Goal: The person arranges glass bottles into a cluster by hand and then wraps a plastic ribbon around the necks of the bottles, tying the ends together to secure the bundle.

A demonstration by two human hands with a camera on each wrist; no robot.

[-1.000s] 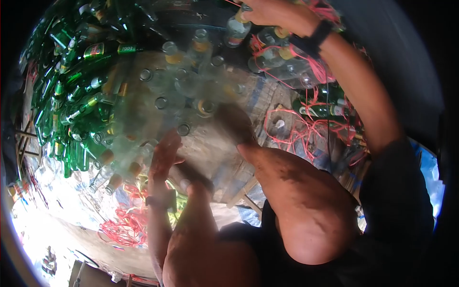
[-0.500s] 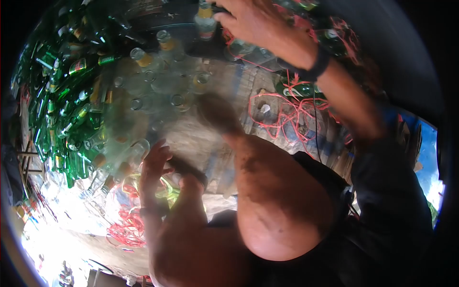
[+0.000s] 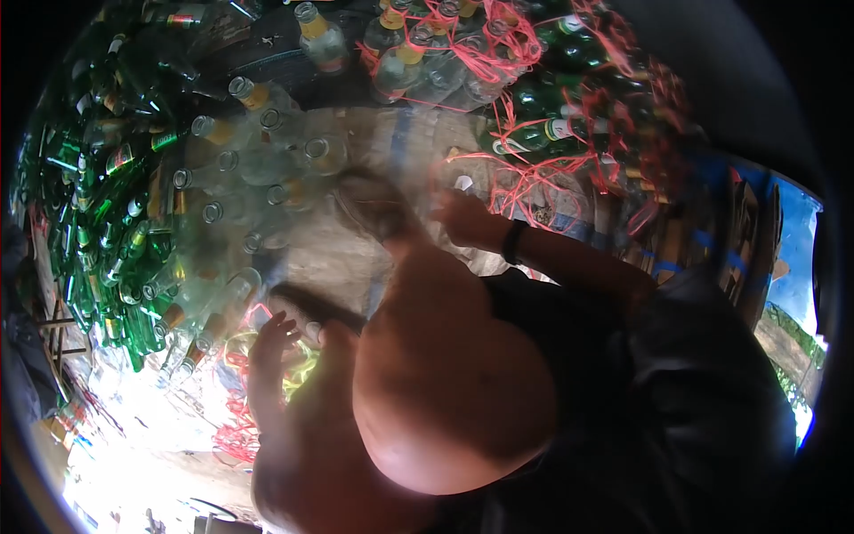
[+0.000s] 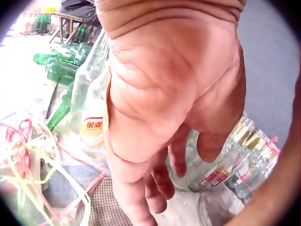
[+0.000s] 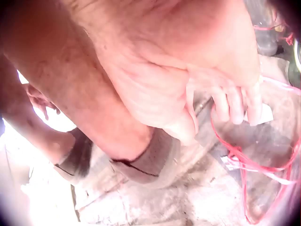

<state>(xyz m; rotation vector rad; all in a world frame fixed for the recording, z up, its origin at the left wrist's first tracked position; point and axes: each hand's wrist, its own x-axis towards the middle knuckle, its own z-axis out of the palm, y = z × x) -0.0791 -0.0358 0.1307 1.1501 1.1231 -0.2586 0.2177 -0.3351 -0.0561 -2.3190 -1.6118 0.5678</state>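
Observation:
My left hand hangs beside my lower leg with relaxed fingers and an empty palm, as the left wrist view shows. Clear glass bottles lie or stand just past it. My right hand is low beside my other leg, fingers loosely bent and nothing gripped. Pink plastic string lies on the ground by its fingertips, near a small white scrap. Farther forward, a clear bottle with a yellow neck label stands apart from the group of clear bottles before my feet.
A large heap of green bottles fills the left side. Clear bottles tied with pink string stand at the front, with green bottles to their right. My shoes rest on a dirty sheet. Yellow-green string lies near my left hand.
My right hand has let go of a yellow-necked clear bottle at the front and has come back and down beside my leg. My left hand stays low. The head view has swung to the right.

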